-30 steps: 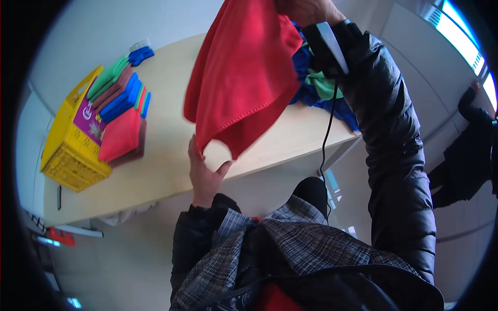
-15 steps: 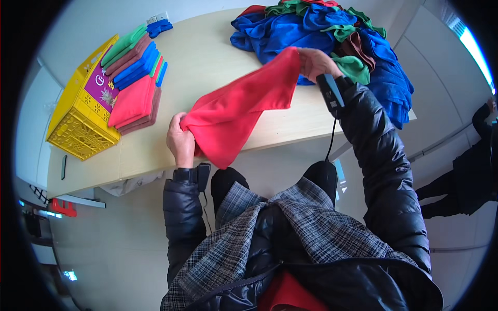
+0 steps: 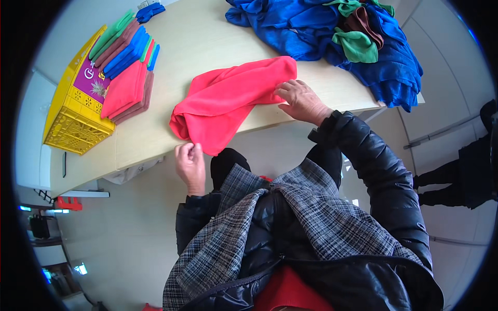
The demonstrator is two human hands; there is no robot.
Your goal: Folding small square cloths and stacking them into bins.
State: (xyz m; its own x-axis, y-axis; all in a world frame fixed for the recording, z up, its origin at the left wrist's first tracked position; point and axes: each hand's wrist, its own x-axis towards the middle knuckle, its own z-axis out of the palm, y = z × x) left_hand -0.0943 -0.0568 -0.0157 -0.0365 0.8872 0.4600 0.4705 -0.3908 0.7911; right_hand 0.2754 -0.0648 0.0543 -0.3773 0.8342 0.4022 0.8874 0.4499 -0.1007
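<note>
A red cloth (image 3: 233,93) lies loosely spread and wrinkled on the table's front part, its lower corner hanging over the edge. At that corner my left hand (image 3: 191,168) is closed, thumb and fingers pinching the cloth's hem. My right hand (image 3: 305,102) rests at the cloth's right end, fingers stretched out over its edge and not wrapped round it. Left of the cloth, a folded red cloth (image 3: 122,92) tops a small stack with brownish-red ones beneath. Behind that stand folded blue cloths (image 3: 126,51), a brown one (image 3: 115,45) and a green one (image 3: 111,35).
A yellow plastic crate (image 3: 78,127) stands at the table's left, beside the folded cloths. A large heap of blue cloths (image 3: 295,28), with a green cloth (image 3: 357,45) and a brown one, covers the back right of the pale table (image 3: 207,44). Another person (image 3: 467,176) is at the far right.
The red cloth, held up between both hands before, is now down on the table. My right hand has loosened and moved nearer; my left hand has come down toward me.
</note>
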